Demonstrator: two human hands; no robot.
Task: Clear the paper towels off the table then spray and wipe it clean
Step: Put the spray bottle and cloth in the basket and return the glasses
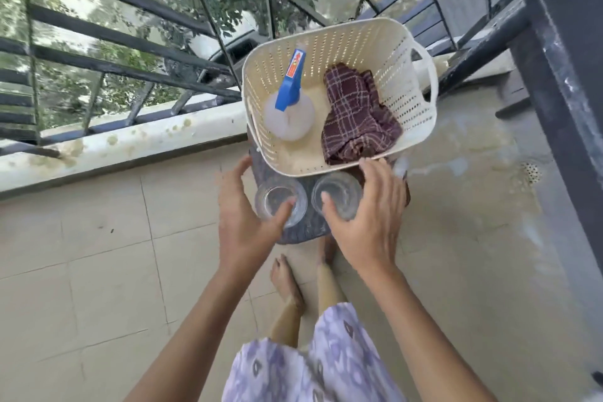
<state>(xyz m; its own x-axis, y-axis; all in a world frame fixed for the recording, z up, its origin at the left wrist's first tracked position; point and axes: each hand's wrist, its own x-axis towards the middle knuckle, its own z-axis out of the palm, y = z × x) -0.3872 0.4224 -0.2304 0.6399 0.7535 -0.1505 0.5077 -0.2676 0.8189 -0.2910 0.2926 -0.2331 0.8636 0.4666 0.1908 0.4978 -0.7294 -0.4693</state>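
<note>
Though the task speaks of paper towels, none can be made out on the small dark bench point(293, 235); only a blurred pale patch shows at its right edge, too smeared to name. What crowds the bench is a cream perforated basket point(421, 127) at the far side and two clear glasses side by side at the near side. Inside the basket stand the spray bottle point(288, 108) with its blue trigger head, on the left, and a crumpled maroon checked cloth point(355, 114), on the right.

The left hand point(248, 222) is spread open, its thumb touching the rim of the left glass point(277, 199); the right hand point(365, 215) is likewise open, thumb on the right glass point(336, 192) and fingers arched toward the basket's near wall. Neither has closed on anything. Both forearms reach forward and down, palms turned inward.

The bench is small and full: a careless nudge could tip a glass onto the tiled floor point(98, 254), beside the bare feet, or shove the overhanging basket off its far edge.
</note>
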